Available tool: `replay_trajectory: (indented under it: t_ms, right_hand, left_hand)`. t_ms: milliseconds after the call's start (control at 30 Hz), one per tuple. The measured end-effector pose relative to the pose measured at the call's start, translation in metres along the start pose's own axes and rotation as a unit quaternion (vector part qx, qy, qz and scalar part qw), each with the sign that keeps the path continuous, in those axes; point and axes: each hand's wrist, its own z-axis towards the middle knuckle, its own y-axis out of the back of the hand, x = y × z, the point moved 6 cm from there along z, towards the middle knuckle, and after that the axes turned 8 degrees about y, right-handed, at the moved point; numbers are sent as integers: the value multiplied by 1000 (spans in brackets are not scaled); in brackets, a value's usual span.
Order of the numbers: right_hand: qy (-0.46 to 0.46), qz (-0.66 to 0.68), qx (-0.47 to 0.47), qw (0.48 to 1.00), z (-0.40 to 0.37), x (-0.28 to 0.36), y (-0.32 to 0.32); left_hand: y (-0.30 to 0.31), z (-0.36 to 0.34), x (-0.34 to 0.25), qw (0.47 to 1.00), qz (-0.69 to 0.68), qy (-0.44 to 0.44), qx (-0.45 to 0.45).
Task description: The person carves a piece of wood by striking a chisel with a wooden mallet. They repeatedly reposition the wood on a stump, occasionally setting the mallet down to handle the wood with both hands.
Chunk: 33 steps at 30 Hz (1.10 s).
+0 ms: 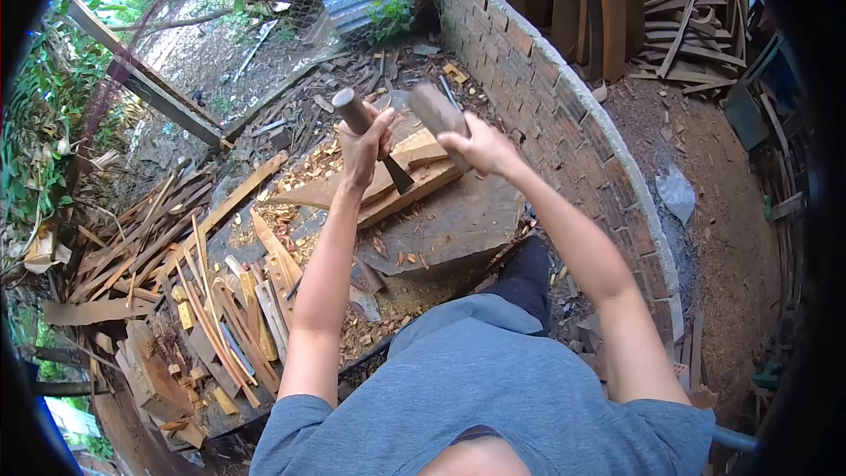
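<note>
My left hand point(361, 148) is wrapped round the handle of a chisel point(398, 178), which stands tilted with its flat dark blade pointing down. The blade overlaps a pale brown piece of wood point(432, 180) lying across a broad wooden block point(467, 227). Closed on a thick wooden mallet point(432, 107), my right hand point(483, 146) is raised to the right of the chisel handle. A gap shows between the mallet and the handle's top. Wood chips point(410, 257) are scattered on the block around the workpiece.
Long wood strips and offcuts point(233, 322) are heaped at the left. A low curved brick wall point(564, 123) runs along the right, with a plastic bag point(676, 194) beyond it. Stacked boards point(692, 44) stand at the back right, and a corrugated sheet point(370, 7) lies at the back.
</note>
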Motion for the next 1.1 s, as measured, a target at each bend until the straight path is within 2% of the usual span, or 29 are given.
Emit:
replay_trajectory:
  t_ms: [67, 133, 200, 267, 400, 467, 533, 667, 733, 833, 1100]
  right_hand:
    - [-37, -3, 15, 999, -2, -19, -20]
    - [-52, -43, 26, 997, -8, -31, -34]
    - [-48, -129, 8, 990, -13, -30, -38]
    - [-42, -128, -5, 991, -14, -31, -41]
    - [-53, -116, 12, 992, -15, -29, -38]
    - [-50, -109, 0, 993, -15, -31, -40]
    - [-51, -114, -2, 992, -16, -31, -41]
    - [-50, -122, -7, 991, -17, -33, -44]
    - [-49, -125, -13, 991, -18, -32, -45]
    - [-46, -126, -23, 991, -19, -33, -45]
    - [-53, -113, -21, 992, -20, -32, -45]
  left_hand:
    - [-1, -5, 0, 999, -13, 14, 32]
    - [-2, -10, -2, 995, -1, 65, 76]
    - [-2, -14, -10, 994, 55, 76, 54]
    - [-3, -8, -23, 995, 92, -30, 34]
    - [-14, 5, -46, 994, -25, -101, -41]
    - [-16, 15, -46, 988, -4, -131, -77]
    - [-17, 23, -46, 975, 83, -170, -113]
    - [-13, 29, -36, 971, 95, -177, -126]
    - [-3, 31, -29, 971, 59, -178, -147]
    - [-2, 29, -25, 963, 94, -196, -160]
    - [-12, 26, -24, 971, 69, -166, -156]
